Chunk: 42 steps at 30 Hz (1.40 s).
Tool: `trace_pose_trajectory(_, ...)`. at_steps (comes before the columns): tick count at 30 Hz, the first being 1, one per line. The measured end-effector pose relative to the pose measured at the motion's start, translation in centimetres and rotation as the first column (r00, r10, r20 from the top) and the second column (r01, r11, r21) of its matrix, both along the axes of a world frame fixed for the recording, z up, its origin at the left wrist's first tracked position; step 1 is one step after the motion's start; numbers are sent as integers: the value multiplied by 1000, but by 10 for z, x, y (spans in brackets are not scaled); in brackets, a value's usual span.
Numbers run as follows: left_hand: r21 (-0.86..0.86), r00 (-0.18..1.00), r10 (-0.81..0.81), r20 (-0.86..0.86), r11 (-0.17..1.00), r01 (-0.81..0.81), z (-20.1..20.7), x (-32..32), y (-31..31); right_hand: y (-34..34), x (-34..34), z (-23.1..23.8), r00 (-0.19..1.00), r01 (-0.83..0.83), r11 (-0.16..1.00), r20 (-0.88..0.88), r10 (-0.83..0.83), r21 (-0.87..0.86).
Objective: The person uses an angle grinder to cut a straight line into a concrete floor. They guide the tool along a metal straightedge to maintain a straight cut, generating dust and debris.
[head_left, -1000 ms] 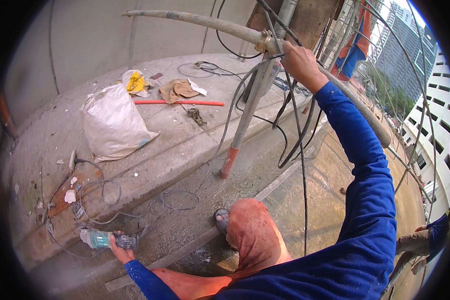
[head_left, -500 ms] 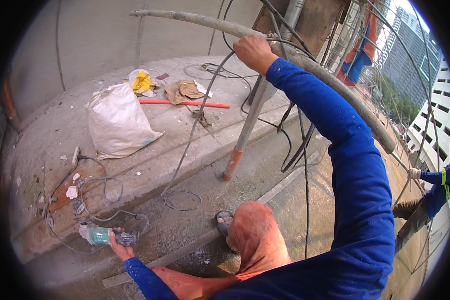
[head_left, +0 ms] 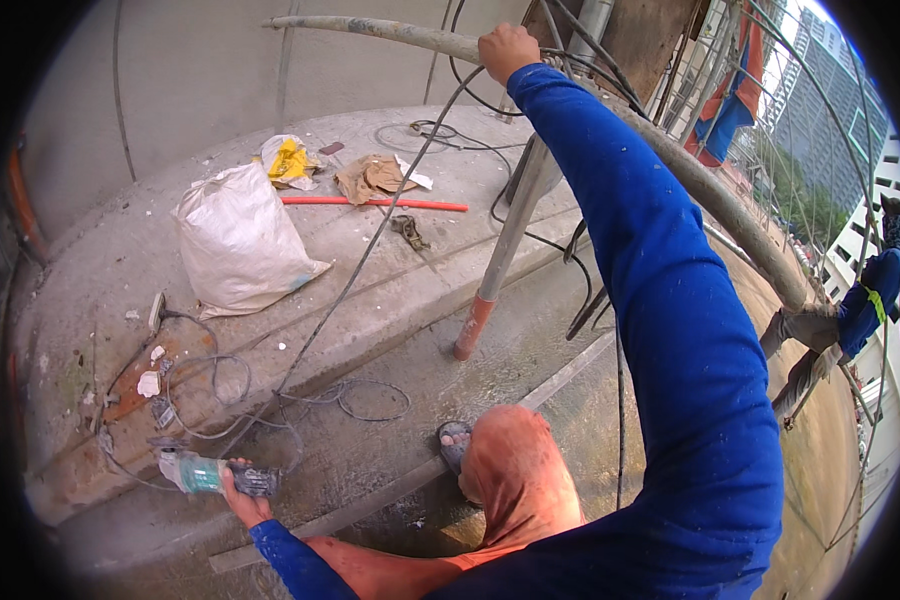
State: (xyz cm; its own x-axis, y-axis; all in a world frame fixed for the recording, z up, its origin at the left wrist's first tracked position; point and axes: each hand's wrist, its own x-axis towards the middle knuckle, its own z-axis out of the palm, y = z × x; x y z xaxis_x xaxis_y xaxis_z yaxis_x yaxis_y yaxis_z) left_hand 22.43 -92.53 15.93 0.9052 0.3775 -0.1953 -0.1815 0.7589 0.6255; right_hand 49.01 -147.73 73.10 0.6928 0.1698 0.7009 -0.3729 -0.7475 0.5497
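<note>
My left hand (head_left: 247,497) is wrapped round the dark body of an angle grinder (head_left: 202,473) with a green-blue casing and a grey head, held low at the lower left. My right arm reaches up and forward. Its hand (head_left: 510,51) is closed at a dirty, curved metal pipe (head_left: 410,34), with its fingers partly hidden. A grey cable (head_left: 375,240) runs from right beside that hand down to loops near the grinder. Below the pipe an upright metal post (head_left: 510,235) with an orange-red lower end slants down.
A white sack (head_left: 240,240), a yellow and white bag (head_left: 288,163), brown paper (head_left: 370,180) and a red rod (head_left: 370,203) lie on the concrete ledge (head_left: 390,300). Black cables (head_left: 565,255) hang by the post. A person in blue (head_left: 865,300) is at the far right, beside scaffolding.
My right hand has risen over the pipe, and the grey cable's lower part has shifted left. The left hand and grinder stay nearly still. The person at the right has changed posture.
</note>
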Motion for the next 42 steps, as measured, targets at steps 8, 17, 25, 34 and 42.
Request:
trace_pose_trajectory(8,-28,999,37,-13,999,-37,1,-1,-1,-9,-20,4,999,35,982,19,-32,-188)
trace_pose_trajectory(17,-65,998,67,6,996,-66,6,-4,-3,-24,-79,-4,998,19,923,56,2,-384)
trace_pose_trajectory(25,-49,999,13,35,999,-11,1,0,-8,-36,-80,-12,1000,16,907,14,-11,-420)
trace_pose_trajectory(34,-64,994,109,8,992,-109,17,-2,-23,-43,-72,1,997,20,947,-62,-42,-320)
trace_pose_trajectory(42,-71,984,179,-12,981,-180,19,-24,5,2,-77,-19,950,292,955,99,-295,47)
